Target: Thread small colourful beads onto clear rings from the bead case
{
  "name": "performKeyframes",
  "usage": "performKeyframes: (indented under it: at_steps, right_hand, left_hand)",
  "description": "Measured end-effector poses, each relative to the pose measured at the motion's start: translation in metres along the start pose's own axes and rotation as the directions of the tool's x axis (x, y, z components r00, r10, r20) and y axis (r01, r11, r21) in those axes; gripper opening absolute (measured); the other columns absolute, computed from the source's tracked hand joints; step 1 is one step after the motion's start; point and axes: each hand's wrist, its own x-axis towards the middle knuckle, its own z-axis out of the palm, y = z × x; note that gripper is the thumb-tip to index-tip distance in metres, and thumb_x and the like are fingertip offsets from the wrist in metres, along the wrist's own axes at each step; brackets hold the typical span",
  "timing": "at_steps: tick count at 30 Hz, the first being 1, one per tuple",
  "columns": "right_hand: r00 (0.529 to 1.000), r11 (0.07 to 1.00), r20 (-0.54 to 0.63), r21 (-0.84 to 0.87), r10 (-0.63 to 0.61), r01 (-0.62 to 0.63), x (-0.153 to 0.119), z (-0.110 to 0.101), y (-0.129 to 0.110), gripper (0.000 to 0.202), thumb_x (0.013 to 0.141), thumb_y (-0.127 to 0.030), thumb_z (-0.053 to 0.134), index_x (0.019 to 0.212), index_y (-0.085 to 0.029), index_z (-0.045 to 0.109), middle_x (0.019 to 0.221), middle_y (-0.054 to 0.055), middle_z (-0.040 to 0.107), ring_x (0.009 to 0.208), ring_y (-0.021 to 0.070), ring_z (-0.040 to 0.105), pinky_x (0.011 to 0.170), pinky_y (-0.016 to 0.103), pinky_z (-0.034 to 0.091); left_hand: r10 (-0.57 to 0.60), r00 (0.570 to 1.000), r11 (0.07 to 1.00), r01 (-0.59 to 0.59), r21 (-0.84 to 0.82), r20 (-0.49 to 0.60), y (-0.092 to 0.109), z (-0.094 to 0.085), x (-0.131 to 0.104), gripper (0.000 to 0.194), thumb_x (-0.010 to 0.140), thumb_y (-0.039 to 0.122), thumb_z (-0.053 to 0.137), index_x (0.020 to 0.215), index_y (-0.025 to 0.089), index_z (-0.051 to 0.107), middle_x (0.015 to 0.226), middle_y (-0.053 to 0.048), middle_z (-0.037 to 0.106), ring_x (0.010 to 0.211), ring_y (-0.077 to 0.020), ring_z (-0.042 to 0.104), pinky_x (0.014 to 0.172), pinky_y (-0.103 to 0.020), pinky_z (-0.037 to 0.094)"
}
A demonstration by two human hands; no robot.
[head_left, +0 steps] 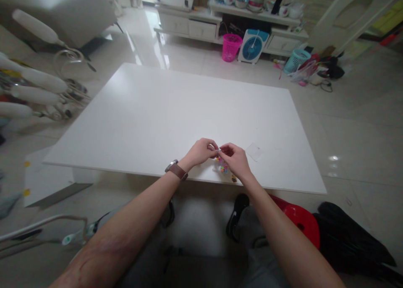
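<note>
The left hand (201,152) and right hand (235,158) pinch a tiny pale item (219,152), its long axis indiscernible, near the white rectangular counter's (189,107) near edge, beside small multicoloured pieces (223,169).

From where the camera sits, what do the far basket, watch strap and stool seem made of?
Bright pink basket: likely plastic, perforated walls.
Brown watch strap: probably leather, matte.
Red stool: looks like moulded plastic; smooth, glossy surface.
</note>
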Motion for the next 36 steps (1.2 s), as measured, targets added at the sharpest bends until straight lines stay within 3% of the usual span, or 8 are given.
performKeyframes:
  at_steps: [10,14,17,21,27,36]
  right_hand:
    - [1.000,0.997,0.003,-0.075,-0.031,0.031,0.001,-0.003,-0.002,0.011,0.074,-0.026,0.065,0.083,-0.020,0.067,0.070,-0.001,0.065,0.066,0.0146,0.060,0.063,0.027,0.047]
    - [0.998,0.985,0.069,-0.171,-0.014,0.026,0.001,-0.008,0.004,0.009,0.075,-0.024,0.064,0.083,-0.021,0.065,0.070,-0.002,0.065,0.065,0.0144,0.060,0.064,0.026,0.045]
    - [0.978,0.927,0.209,-0.367,0.001,0.078,-0.002,-0.009,0.009,0.006,0.079,-0.020,0.063,0.084,-0.021,0.066,0.071,-0.002,0.066,0.065,0.0138,0.059,0.064,0.025,0.041]
    - [0.942,0.823,0.332,-0.549,0.052,0.147,-0.007,-0.005,0.013,0.008,0.084,-0.018,0.060,0.085,-0.022,0.067,0.075,0.000,0.069,0.067,0.0137,0.059,0.063,0.024,0.037]
    - [0.914,0.760,0.386,-0.629,0.124,0.163,-0.009,-0.002,0.010,0.009,0.087,-0.018,0.063,0.090,-0.023,0.071,0.083,0.002,0.074,0.075,0.0157,0.065,0.066,0.023,0.039]
    - [0.913,0.582,0.393,-0.769,0.107,0.263,-0.015,-0.004,-0.002,0.014,0.095,-0.028,0.060,0.091,-0.023,0.073,0.091,0.008,0.076,0.082,0.0210,0.067,0.068,0.028,0.038]
  left_hand:
    - [-0.026,0.998,0.995,0.032,-0.096,0.064,0.001,0.009,-0.001,0.016,0.076,0.004,0.065,0.090,0.013,0.068,0.072,-0.006,0.076,0.070,-0.0153,0.073,0.066,-0.025,0.056]
    - [-0.030,0.999,0.997,0.028,0.075,0.034,0.002,0.002,0.000,0.018,0.076,0.008,0.068,0.093,0.015,0.068,0.084,-0.007,0.077,0.078,-0.0176,0.073,0.072,-0.027,0.056]
    - [0.011,0.994,0.960,0.020,0.279,-0.109,0.004,-0.010,0.000,0.016,0.077,0.011,0.067,0.092,0.016,0.069,0.098,-0.009,0.077,0.087,-0.0190,0.072,0.080,-0.030,0.055]
    - [0.031,0.975,0.934,0.050,0.355,-0.219,0.008,-0.024,-0.001,0.015,0.082,0.014,0.062,0.095,0.016,0.070,0.099,-0.008,0.075,0.085,-0.0181,0.070,0.085,-0.031,0.053]
    - [0.036,0.981,0.922,0.041,0.385,-0.190,0.012,-0.026,-0.003,0.016,0.084,0.014,0.060,0.096,0.016,0.070,0.097,-0.008,0.074,0.083,-0.0179,0.068,0.085,-0.031,0.053]
    - [0.082,0.982,0.906,-0.003,0.423,-0.169,0.009,-0.027,-0.001,0.016,0.084,0.014,0.060,0.097,0.015,0.070,0.104,-0.008,0.074,0.086,-0.0179,0.068,0.085,-0.031,0.053]
